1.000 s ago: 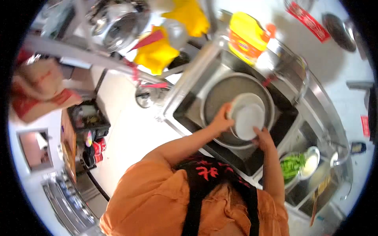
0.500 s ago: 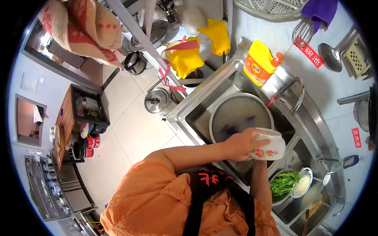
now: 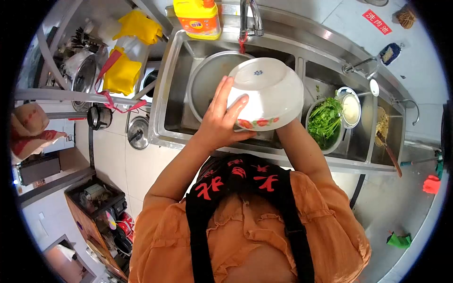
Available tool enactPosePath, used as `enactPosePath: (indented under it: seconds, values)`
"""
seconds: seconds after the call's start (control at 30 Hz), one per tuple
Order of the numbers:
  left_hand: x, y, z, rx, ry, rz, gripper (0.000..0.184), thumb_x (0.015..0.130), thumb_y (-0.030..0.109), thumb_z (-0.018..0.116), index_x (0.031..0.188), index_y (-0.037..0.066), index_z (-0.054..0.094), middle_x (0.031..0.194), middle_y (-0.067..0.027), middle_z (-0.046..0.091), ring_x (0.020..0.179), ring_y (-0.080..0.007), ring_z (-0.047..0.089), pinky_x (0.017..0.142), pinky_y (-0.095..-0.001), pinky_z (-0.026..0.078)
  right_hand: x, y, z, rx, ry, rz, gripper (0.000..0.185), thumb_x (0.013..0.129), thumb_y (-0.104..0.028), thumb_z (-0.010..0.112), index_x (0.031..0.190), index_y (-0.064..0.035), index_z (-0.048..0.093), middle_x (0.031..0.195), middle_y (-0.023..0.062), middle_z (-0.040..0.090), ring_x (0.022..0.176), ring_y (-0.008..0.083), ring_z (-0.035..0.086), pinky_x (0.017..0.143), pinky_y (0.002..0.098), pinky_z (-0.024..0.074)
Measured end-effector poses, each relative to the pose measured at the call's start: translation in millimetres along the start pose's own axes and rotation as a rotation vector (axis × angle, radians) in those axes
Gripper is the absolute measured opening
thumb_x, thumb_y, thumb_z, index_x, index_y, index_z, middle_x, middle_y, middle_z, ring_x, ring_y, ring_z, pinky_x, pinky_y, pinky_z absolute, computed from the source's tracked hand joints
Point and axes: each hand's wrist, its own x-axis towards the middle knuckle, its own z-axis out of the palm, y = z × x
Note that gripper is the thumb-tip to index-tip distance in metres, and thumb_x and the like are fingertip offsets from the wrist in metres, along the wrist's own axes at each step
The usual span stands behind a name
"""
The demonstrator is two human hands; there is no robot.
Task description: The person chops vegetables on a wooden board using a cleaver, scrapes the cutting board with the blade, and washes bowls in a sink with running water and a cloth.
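A white bowl (image 3: 271,94) with red flowers near its rim is tipped over above the sink, its base and blue mark turned up. My left hand (image 3: 221,115) grips its left side, fingers apart on the outer wall. My right forearm (image 3: 302,141) reaches in behind and under the bowl; the right hand's fingers are hidden. Beneath and to the left, a large round metal basin (image 3: 200,78) of cloudy water sits in the left sink compartment (image 3: 177,106), partly covered by the bowl and my left hand.
A yellow detergent jug (image 3: 198,21) and a faucet (image 3: 250,21) stand behind the sink. In the compartment to the right are a bowl of green herbs (image 3: 324,122) and a white dish (image 3: 350,109). Yellow gloves (image 3: 123,73) hang at the left rack. A wooden handle (image 3: 393,160) juts out far right.
My view has swung to the right along the sinks. The bowl has turned so its base faces up toward me, and it appears larger. My left hand still holds it.
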Motion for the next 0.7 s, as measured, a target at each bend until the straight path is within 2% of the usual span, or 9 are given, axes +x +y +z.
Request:
enactPosePath:
  seconds: [0.03, 0.13, 0.2, 0.27, 0.47, 0.53, 0.63, 0.7]
  values:
    - [-3, -3, 1, -0.001, 0.05, 0.029, 0.066, 0.055, 0.017, 0.078, 0.117, 0.009, 0.055, 0.127, -0.0308, 0.04, 0.12, -0.048, 0.039, 0.098, -0.0499, 0.038, 0, 1, -2, -0.009, 0.001, 0.0, 0.048, 0.088, -0.03, 0.048, 0.129, -0.0069, 0.041, 0.124, 0.0093, 0.05, 0.111, 0.0256, 0.051, 0.093, 0.0401, 0.043]
    - [-18, -19, 7, 0.262, 0.018, 0.041, 0.045, 0.062, 0.014, 0.075, 0.103, 0.002, 0.061, 0.127, -0.0328, 0.04, 0.119, -0.049, 0.04, 0.102, -0.0516, 0.033, -5, 1, -9, -0.038, -0.015, -0.005, 0.047, 0.087, -0.028, 0.048, 0.129, -0.0065, 0.041, 0.123, 0.0094, 0.05, 0.11, 0.0257, 0.051, 0.093, 0.04, 0.0428]
    - [-22, -21, 8, 0.341, -0.041, 0.087, 0.032, 0.069, 0.012, 0.068, 0.1, 0.006, 0.064, 0.124, -0.0324, 0.044, 0.117, -0.0477, 0.043, 0.101, -0.0501, 0.036, -11, 2, -18, -0.053, -0.038, 0.005, 0.047, 0.087, -0.027, 0.049, 0.129, -0.0062, 0.041, 0.123, 0.0094, 0.05, 0.11, 0.0257, 0.051, 0.093, 0.0399, 0.0426]
    - [-15, -11, 9, 0.222, 0.042, 0.111, 0.03, 0.069, 0.01, 0.065, 0.099, 0.01, 0.066, 0.124, -0.0307, 0.045, 0.115, -0.0452, 0.047, 0.097, -0.0474, 0.041, -14, 2, -27, -0.047, -0.059, 0.024, 0.047, 0.087, -0.026, 0.049, 0.128, -0.0059, 0.041, 0.122, 0.0094, 0.051, 0.11, 0.0258, 0.051, 0.093, 0.0398, 0.0425]
    - [-8, 5, 11, 0.297, 0.169, 0.226, 0.027, 0.074, 0.016, 0.064, 0.102, 0.017, 0.064, 0.124, -0.0266, 0.047, 0.113, -0.0428, 0.05, 0.09, -0.0422, 0.047, -12, 11, -49, -0.006, -0.101, 0.054, 0.046, 0.086, -0.023, 0.05, 0.128, -0.0051, 0.042, 0.121, 0.0096, 0.051, 0.109, 0.0259, 0.051, 0.093, 0.0396, 0.0421]
    - [-14, 8, 17, 0.25, 0.137, 0.201, 0.044, 0.072, 0.015, 0.067, 0.115, 0.018, 0.055, 0.127, -0.027, 0.043, 0.115, -0.0439, 0.048, 0.091, -0.0448, 0.045, -12, 12, -52, 0.009, -0.127, 0.056, 0.046, 0.085, -0.022, 0.051, 0.128, -0.0048, 0.042, 0.121, 0.0096, 0.051, 0.109, 0.0259, 0.051, 0.093, 0.0395, 0.042]
    - [-35, 0, 40, 0.099, 0.028, -0.013, 0.068, 0.069, 0.013, 0.07, 0.13, 0.015, 0.039, 0.13, -0.0264, 0.039, 0.118, -0.0448, 0.043, 0.096, -0.0446, 0.041, -7, 16, -53, 0.041, -0.196, 0.04, 0.046, 0.085, -0.02, 0.051, 0.127, -0.0044, 0.043, 0.121, 0.0097, 0.051, 0.108, 0.026, 0.051, 0.092, 0.0393, 0.0418]
    - [-58, -2, 58, 0.016, 0.064, -0.212, 0.08, 0.065, 0.01, 0.07, 0.134, 0.012, 0.03, 0.131, -0.0256, 0.037, 0.119, -0.0433, 0.041, 0.099, -0.0432, 0.037, -1, 19, -51, 0.081, -0.296, 0.004, 0.046, 0.085, -0.019, 0.051, 0.127, -0.0042, 0.043, 0.12, 0.0098, 0.051, 0.108, 0.0261, 0.051, 0.092, 0.0392, 0.0417]
